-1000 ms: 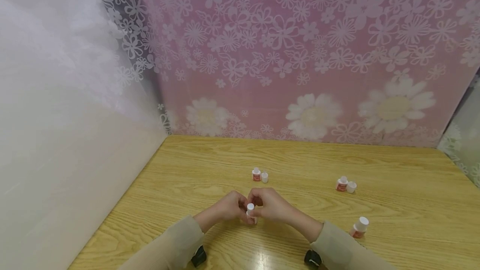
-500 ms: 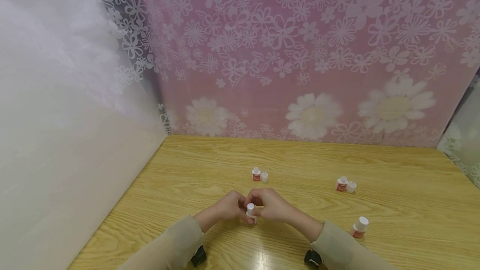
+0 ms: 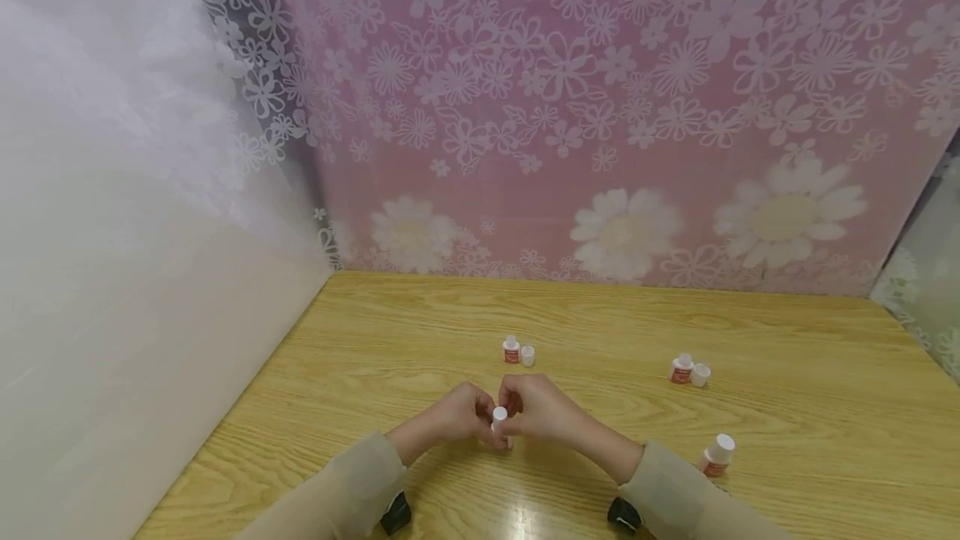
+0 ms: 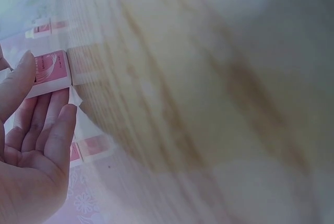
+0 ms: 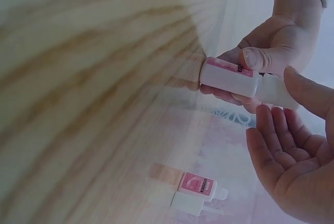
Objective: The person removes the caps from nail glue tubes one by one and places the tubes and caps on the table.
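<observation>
Right wrist view: left hand has fingers curled round a small white plastic bottle with red label, upright on yellow wood-grain desk; right hand pinches its white cylindrical cap. Likely uncapping; next move calls for twisting, bottle steadied.

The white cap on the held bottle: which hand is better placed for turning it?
The right hand, probably: its grip is at the white cap, while the left hand holds the bottle by its body.
</observation>
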The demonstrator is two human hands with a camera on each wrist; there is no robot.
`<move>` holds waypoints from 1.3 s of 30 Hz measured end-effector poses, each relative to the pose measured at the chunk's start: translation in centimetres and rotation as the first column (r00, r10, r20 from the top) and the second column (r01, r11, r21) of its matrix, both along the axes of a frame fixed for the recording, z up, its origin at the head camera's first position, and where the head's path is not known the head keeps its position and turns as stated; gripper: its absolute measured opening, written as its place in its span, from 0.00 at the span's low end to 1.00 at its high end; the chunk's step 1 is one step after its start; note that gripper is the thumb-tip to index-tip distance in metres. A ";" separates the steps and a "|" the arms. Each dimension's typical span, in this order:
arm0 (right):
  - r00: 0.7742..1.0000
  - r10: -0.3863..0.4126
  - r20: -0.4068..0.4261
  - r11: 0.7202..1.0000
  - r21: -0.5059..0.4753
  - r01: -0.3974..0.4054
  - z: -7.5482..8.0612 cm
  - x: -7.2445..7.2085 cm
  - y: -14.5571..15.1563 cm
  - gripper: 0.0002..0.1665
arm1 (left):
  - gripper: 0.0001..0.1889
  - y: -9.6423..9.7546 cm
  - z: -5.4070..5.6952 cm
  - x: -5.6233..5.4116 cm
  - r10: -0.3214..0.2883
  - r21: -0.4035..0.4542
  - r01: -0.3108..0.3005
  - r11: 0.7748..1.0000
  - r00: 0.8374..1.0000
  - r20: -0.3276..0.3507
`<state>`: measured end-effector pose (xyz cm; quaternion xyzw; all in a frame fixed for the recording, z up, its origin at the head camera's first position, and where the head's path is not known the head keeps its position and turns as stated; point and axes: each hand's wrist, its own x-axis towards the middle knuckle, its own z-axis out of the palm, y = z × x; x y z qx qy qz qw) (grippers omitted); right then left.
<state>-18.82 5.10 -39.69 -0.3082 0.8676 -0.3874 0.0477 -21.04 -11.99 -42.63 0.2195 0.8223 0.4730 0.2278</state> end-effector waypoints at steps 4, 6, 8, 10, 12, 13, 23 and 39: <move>1.000 0.013 0.009 1.000 -0.007 -0.013 -0.1 0.0 0.0 0.12 | 0.05 0.0 0.1 0.1 -0.004 0.011 0.004 1.000 1.000 0.005; 1.000 0.023 0.021 1.000 -0.013 -0.023 -0.1 0.0 0.1 0.11 | 0.06 0.0 0.1 0.2 -0.006 0.014 0.006 1.000 1.000 0.009; 0.999 0.041 0.033 0.999 -0.028 -0.040 -0.2 0.0 0.1 0.10 | 0.06 0.1 0.1 0.2 -0.008 0.016 0.008 1.000 1.000 0.012; 0.997 0.061 0.049 0.997 -0.048 -0.059 -0.2 -0.1 0.1 0.09 | 0.06 0.1 0.1 0.2 -0.011 0.014 0.011 1.000 1.000 0.011; 0.995 0.076 0.068 0.995 -0.062 -0.071 -0.3 -0.1 0.1 0.08 | 0.06 0.1 0.1 0.2 -0.013 0.015 0.012 1.000 1.000 0.015; 0.994 0.081 0.077 0.995 -0.070 -0.076 -0.3 -0.1 0.2 0.08 | 0.06 0.1 0.1 0.2 -0.011 0.016 0.011 1.000 1.000 0.016; 0.988 0.101 0.115 0.991 -0.103 -0.089 -0.5 -0.2 0.4 0.08 | 0.06 0.3 0.0 0.2 0.010 -0.017 -0.010 1.000 1.000 0.014; 0.997 0.050 0.057 0.997 -0.054 -0.047 -0.2 0.2 -0.1 0.12 | 0.06 0.1 0.0 0.0 -0.006 0.024 0.006 1.000 1.000 0.012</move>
